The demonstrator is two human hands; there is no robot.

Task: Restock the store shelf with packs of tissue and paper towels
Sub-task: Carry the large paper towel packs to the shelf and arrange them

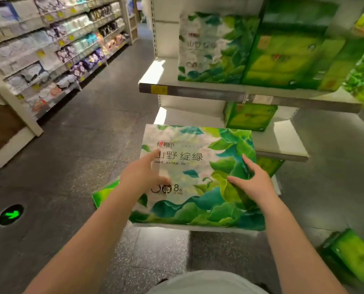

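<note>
A large tissue pack (198,177), white with green leaf print, faces me in front of the low shelf (283,143). My left hand (144,175) lies on its left half, index finger stretched out and thumb apart. My right hand (251,177) rests on its right half with fingers spread. Neither hand wraps an edge. A matching leaf-print pack (210,47) stands on the upper shelf (198,90) beside a big green pack (291,52). Another green pack (250,116) sits on the low shelf.
A green pack (101,195) pokes out from under the leaf-print pack at left, and another (353,253) lies on the floor at right. Stocked shelves (56,49) line the aisle's left side. A green arrow marker (11,214) glows in the dark floor.
</note>
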